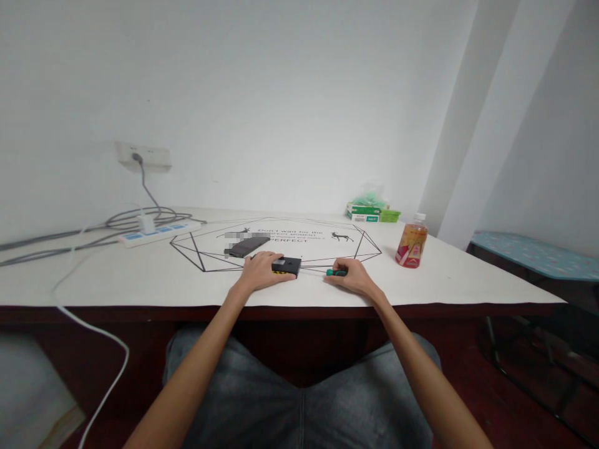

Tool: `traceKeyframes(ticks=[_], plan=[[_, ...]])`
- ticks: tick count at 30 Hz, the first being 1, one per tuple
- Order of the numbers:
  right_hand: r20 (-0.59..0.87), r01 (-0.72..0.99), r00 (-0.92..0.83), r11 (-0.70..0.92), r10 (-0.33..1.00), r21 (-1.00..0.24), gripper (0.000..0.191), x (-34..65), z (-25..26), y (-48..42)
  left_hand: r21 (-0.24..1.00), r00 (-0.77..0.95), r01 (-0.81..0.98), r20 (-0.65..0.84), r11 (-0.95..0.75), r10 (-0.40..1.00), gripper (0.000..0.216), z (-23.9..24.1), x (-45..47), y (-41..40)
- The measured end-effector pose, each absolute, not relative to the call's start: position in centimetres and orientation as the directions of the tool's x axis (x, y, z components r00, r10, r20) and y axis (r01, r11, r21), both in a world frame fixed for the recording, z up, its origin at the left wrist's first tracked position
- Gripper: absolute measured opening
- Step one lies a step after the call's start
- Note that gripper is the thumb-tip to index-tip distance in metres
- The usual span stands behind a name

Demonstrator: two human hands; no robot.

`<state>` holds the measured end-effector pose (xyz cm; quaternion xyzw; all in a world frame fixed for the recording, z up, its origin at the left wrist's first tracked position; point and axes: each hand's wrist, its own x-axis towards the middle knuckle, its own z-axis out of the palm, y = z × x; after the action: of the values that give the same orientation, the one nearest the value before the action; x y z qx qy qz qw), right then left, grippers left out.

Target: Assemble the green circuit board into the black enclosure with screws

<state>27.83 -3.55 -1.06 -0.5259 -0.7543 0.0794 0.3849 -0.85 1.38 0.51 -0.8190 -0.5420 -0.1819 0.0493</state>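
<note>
- The left hand [262,272] is closed over the left part of a black box [294,267], fingers across its top and thumb along its near side, where yellow markings show.
- The black box lies on the bench [472,280], nearer the front edge than the wall, with a strip of white surface between it and that edge; its right end sticks out of the grip.
- The right hand [352,275] pinches a small green-and-black piece [336,272], its green end pointing left towards the box; a gap of white surface separates the two. Whether the thin line in that gap belongs to the piece or to the bench's printed pattern, I cannot tell.
- Both wrists cross just above the front edge.
- A dark phone [253,246] lies just beyond the left hand, limiting room on that side.
- A drink bottle [412,243] stands upright to the right of the right hand, well apart from it, near the bench's slanting right edge.
- Green-and-white boxes [367,213] sit far back by the wall.
- At the left, a power strip [161,234] lies well apart from the hands; a white cable [100,329] drops over the front edge.
</note>
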Motion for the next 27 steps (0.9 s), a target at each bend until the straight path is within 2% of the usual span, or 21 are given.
traceKeyframes(ticks=[4, 27], plan=[[0.495, 0.675, -0.154, 0.457, 0.855, -0.579, 0.035, 27.95, -1.37, -3.7, 0.105, 0.355, 0.902, 0.371, -0.419, 0.858, 0.086, 0.34, -0.85, 1.52], [0.477, 0.666, -0.172, 0.458, 0.862, -0.589, 0.034, 27.77, -1.05, -4.18, 0.131, 0.355, 0.894, 0.377, -0.429, 0.855, 0.09, -0.08, -1.02, 2.27]])
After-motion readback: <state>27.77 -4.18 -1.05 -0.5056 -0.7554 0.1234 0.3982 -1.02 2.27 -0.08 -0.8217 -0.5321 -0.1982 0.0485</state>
